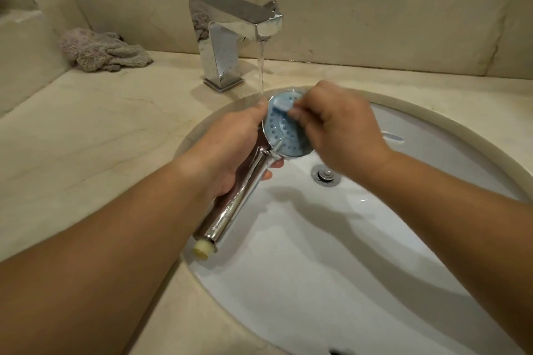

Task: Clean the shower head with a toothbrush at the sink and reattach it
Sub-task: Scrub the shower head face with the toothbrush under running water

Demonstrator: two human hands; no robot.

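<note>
Open basin room in sink [331,253] toward near rim, w/ drain [326,175] just behind. Far rim blocked: tap [230,34] overhanging, water stream [262,72] falling beside shower head [285,126]. Crumpled cloth [101,50] at counter [86,129] far-left corner; left edge otherwise passable.

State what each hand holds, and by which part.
The left hand grips the shower head by its chrome handle. The right hand pinches the toothbrush near its bristle end.
</note>
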